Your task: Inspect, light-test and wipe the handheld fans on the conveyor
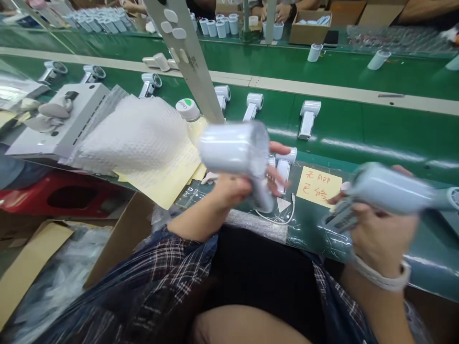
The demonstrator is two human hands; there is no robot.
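Note:
My left hand (234,188) is wrapped round the handle of a white device (229,145) with a wide round head, blurred by motion and raised over the table edge. On the right, my right hand (382,231) grips a second pale device (394,188), also blurred, its head pointing right. Between the two hands a yellow note (319,185) with red handwriting lies on the green table. A similar white device (284,174) lies just behind my left fingers, and a white cable (276,221) curls near the table's front edge.
More white devices (309,119) lie along the green belt. At left are bubble wrap (136,134), a white box (64,124) and a white-capped bottle (188,109). A slanted metal post (190,62) rises at centre. An open carton (118,239) stands lower left. Other people's hands (282,13) show across the line.

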